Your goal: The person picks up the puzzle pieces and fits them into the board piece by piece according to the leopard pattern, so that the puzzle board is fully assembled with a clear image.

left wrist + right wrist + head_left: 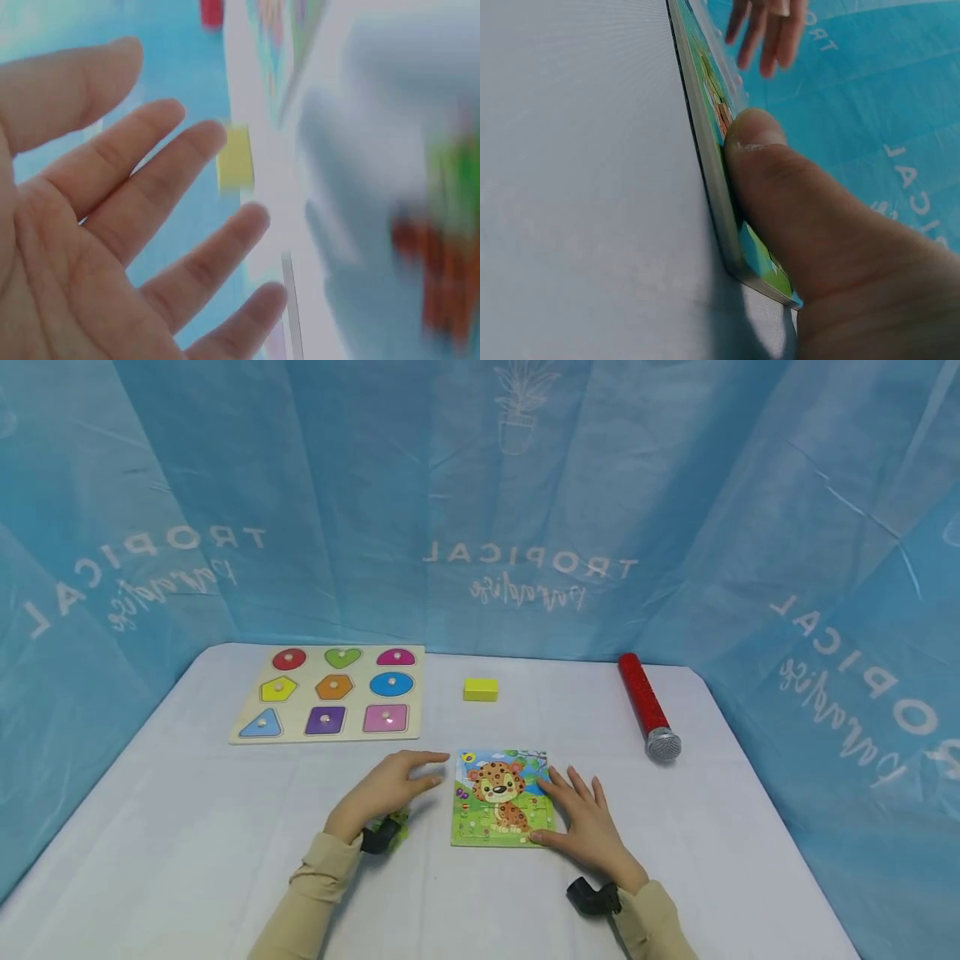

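A square jigsaw puzzle (498, 806) with a cartoon leopard lies on the table between the hands. The right hand (587, 824) rests at its right side, thumb on the lower right corner and fingers spread over the right edge. In the right wrist view the thumb (772, 161) presses on the picture's surface near the board's edge. The left hand (390, 785) hovers just left of the puzzle with straight, parted fingers and holds nothing; its bare palm (67, 255) shows in the left wrist view. Partly hidden by the left wrist camera is a small green thing (402, 828), blurred with brown in the wrist view.
A wooden shape board (292, 710) with knobbed coloured pieces lies at the back left. Behind the puzzle sits a yellow block (481, 690). A red microphone (645, 702) lies at the back right. Blue curtains (480, 502) enclose the white table (187, 860) behind and along the sides.
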`<move>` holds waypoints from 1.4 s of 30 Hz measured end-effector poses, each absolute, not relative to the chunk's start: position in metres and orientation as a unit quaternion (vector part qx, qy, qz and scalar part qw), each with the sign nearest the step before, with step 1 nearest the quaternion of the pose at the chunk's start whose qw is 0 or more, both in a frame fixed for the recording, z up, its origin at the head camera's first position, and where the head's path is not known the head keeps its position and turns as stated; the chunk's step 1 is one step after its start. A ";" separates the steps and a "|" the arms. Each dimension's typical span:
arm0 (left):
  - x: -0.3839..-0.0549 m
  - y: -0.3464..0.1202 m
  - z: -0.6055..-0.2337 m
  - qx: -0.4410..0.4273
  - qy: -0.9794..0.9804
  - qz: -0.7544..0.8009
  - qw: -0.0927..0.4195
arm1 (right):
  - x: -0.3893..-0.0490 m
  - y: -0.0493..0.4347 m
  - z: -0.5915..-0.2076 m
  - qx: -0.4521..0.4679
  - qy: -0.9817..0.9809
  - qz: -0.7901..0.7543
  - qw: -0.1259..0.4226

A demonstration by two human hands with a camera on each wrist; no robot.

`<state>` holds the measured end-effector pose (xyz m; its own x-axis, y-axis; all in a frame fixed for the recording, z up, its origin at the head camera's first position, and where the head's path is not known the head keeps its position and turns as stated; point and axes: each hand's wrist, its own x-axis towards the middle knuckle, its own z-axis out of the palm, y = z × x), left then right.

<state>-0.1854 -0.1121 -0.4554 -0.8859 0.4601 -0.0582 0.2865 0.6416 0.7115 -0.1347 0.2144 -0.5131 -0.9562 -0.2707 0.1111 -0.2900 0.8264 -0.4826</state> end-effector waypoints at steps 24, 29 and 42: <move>-0.158 -0.163 -0.463 0.263 0.935 0.229 0.061 | -0.135 0.219 -0.515 0.147 -0.953 0.265 0.028; -0.158 -0.161 -0.464 0.230 0.944 0.231 0.057 | -0.135 0.217 -0.513 0.138 -0.954 0.265 0.005; -0.169 -0.148 -0.471 0.141 0.934 0.327 0.035 | -0.135 0.215 -0.511 0.145 -0.953 0.264 0.005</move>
